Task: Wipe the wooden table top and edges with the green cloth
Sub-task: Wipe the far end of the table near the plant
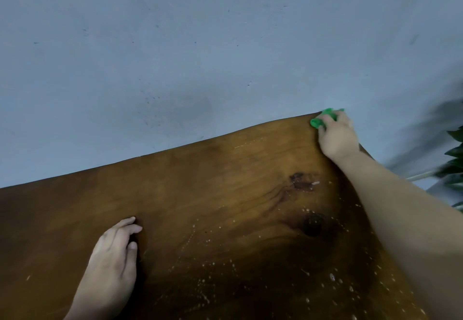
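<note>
The wooden table top (200,194) fills the lower half of the view, brown with dark knots and many small pale droplets on its near right part. At its far right corner my right hand (338,136) grips the bunched green cloth (317,122), which peeks out from under the fingers right at the far edge. My left hand (112,254) rests flat on the table at the near left, fingers relaxed, holding nothing.
A grey-blue wall (200,43) stands directly behind the table's far edge. Dark green plant leaves (454,159) show at the right border, beyond the table's right side.
</note>
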